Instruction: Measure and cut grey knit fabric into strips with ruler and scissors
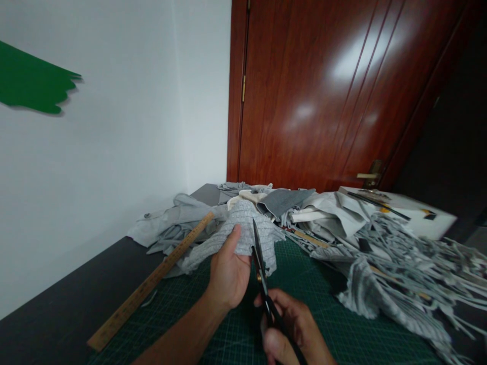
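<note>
My left hand (pixel 229 274) holds a light grey ribbed fabric piece (pixel 243 223), its thumb on top and its fingers underneath. In my right hand (pixel 291 324) are black-handled scissors (pixel 259 258), whose blades point up and away from me. The blades lie at the fabric's right part, over its surface, slightly apart. Below the hands is a green cutting mat (pixel 315 304) with grid lines. A wooden ruler (pixel 152 281) lies slantwise to the left of my left hand, its far end near the fabric.
Grey cloth pieces (pixel 178 218) lie at the back left. Dark grey fabric (pixel 285 202) and white fabric (pixel 335 210) are heaped behind the mat. Many cut strips (pixel 411 263) spread over the right side, before a white box (pixel 437 220). A brown door (pixel 304 101) stands behind.
</note>
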Demonstrator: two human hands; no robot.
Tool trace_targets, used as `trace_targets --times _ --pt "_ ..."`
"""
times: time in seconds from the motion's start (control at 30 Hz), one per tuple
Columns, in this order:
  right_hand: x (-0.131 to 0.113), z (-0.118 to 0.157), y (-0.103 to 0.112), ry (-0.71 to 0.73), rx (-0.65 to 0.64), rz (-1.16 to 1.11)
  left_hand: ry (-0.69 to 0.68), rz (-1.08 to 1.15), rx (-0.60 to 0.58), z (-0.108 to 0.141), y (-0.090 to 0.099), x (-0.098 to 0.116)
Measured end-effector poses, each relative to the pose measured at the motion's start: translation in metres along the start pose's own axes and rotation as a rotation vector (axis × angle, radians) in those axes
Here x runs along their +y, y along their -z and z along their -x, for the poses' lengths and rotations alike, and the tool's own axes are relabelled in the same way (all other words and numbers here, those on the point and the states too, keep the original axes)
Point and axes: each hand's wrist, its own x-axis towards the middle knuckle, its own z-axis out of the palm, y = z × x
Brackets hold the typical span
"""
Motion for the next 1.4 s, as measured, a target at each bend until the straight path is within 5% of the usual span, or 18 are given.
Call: trace_targets --times 0.37,1.07,1.4 --pt "0.0 0.0 -0.002 0.011 0.008 -0.039 0.036 0.035 -0.164 0.007 0.0 0.0" --pt "0.002 -0.003 -0.005 0.081 0.087 -0.107 0.051 0.013 -0.206 0.011 0.005 -0.007" --pt "-0.005 -0.002 -0.002 0.056 0.02 -0.088 0.068 -0.03 -0.224 0.014 0.004 -0.008"
